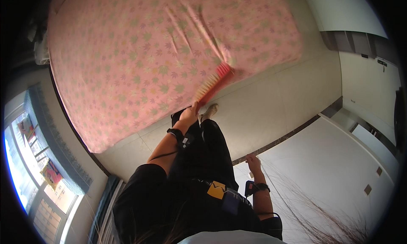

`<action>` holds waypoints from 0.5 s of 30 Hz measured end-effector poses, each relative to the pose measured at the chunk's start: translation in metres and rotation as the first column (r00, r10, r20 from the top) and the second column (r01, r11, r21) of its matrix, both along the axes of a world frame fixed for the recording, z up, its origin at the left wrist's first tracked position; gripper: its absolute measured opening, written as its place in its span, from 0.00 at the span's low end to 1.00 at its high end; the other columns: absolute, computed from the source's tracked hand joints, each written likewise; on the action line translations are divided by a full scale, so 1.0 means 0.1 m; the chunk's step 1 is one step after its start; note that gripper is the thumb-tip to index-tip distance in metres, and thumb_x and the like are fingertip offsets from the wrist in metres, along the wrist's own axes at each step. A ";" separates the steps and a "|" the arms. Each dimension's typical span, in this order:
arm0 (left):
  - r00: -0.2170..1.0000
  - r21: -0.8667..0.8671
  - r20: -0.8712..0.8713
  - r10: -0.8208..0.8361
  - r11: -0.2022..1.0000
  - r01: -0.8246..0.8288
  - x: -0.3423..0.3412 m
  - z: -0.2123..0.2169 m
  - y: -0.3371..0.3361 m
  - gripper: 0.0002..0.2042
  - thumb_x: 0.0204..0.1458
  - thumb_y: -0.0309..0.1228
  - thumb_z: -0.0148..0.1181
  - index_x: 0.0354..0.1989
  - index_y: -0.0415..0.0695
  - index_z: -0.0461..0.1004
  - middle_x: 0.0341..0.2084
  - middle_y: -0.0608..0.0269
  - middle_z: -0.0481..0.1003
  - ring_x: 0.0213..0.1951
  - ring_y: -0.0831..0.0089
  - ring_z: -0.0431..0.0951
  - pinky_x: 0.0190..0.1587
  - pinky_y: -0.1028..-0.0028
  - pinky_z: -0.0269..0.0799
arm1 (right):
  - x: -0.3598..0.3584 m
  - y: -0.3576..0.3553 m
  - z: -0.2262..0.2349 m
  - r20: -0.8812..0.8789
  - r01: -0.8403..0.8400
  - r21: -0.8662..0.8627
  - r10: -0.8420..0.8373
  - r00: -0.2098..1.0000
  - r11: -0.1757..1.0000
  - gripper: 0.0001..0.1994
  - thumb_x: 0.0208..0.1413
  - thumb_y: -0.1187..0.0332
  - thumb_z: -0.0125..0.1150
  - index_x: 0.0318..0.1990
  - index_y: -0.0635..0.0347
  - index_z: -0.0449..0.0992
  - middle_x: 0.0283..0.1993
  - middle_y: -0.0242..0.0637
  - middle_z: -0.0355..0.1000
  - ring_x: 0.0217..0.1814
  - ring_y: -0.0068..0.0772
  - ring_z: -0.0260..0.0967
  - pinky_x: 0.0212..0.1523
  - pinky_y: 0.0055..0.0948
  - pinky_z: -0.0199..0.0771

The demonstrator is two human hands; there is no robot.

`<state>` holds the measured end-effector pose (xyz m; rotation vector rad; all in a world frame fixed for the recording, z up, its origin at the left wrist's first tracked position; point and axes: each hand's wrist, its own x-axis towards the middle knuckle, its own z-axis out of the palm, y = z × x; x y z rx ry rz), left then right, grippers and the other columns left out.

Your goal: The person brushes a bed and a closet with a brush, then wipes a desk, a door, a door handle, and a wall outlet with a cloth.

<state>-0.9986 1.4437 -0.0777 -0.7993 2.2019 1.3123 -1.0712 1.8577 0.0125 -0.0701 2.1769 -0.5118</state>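
My left hand (188, 115) is closed round the red handle of a long bed brush (208, 86). The brush has pale bristles along most of its length and red ones at the far end. It lies slantwise against the pink leaf-patterned bed sheet (123, 70), close to the bed's near edge. Its far tip touches the cloth where long creases (201, 28) run away from it. To the right of my body, my right hand (253, 162) hangs apart from the bed with its fingers curled in, and no object shows in it.
Between the bed and a white panel (305, 172) on the right runs a pale tiled floor (271, 91). A white door (369, 79) and cabinet (343, 11) stand at the far right. On the left are a window (46, 180) and a blue curtain (51, 138).
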 end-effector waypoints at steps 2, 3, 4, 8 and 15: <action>1.000 -0.033 0.026 0.009 0.999 -0.008 0.08 0.03 0.06 0.27 0.46 0.31 0.52 0.58 0.45 0.57 0.28 0.41 0.73 0.35 0.44 0.73 0.37 0.55 0.68 | -0.03 0.19 -0.06 0.061 0.116 -0.058 -0.112 0.992 0.992 0.09 0.53 0.66 0.52 0.36 0.61 0.74 0.27 0.37 0.73 0.27 0.27 0.73 0.29 0.25 0.74; 0.974 -0.109 -0.148 0.174 0.976 -0.191 0.18 0.01 -0.03 0.28 0.45 0.33 0.54 0.57 0.44 0.57 0.29 0.41 0.73 0.34 0.44 0.73 0.36 0.55 0.69 | -0.14 0.28 -0.07 0.034 0.070 -0.041 -0.068 0.997 0.997 0.09 0.53 0.66 0.51 0.36 0.61 0.74 0.27 0.37 0.73 0.27 0.27 0.73 0.30 0.25 0.74; 0.978 -0.136 -0.126 0.164 0.974 -0.181 0.15 -0.05 0.01 0.26 0.45 0.34 0.54 0.55 0.45 0.59 0.29 0.40 0.73 0.33 0.43 0.73 0.35 0.54 0.69 | -0.26 0.38 -0.08 0.005 0.026 -0.022 -0.026 1.000 0.999 0.09 0.54 0.67 0.50 0.36 0.61 0.74 0.27 0.37 0.73 0.27 0.27 0.73 0.30 0.25 0.74; 0.660 -0.052 -0.036 0.750 0.658 -0.751 0.31 -0.07 -0.51 0.15 0.50 0.28 0.50 0.46 0.46 0.61 0.17 0.54 0.70 0.14 0.65 0.69 0.16 0.68 0.64 | -0.52 0.51 -0.13 0.022 0.169 -0.111 -0.168 0.986 0.979 0.12 0.53 0.61 0.55 0.38 0.60 0.74 0.28 0.39 0.74 0.27 0.29 0.74 0.31 0.28 0.73; -0.026 -0.002 0.029 0.999 -0.026 -1.000 0.26 -0.49 -0.92 0.10 0.47 0.25 0.49 0.35 0.42 0.56 0.11 0.62 0.64 0.10 0.70 0.65 0.11 0.69 0.63 | -0.86 0.26 -0.09 0.022 0.173 -0.181 -0.172 0.985 0.968 0.13 0.52 0.62 0.56 0.39 0.62 0.74 0.28 0.40 0.74 0.27 0.29 0.75 0.30 0.27 0.73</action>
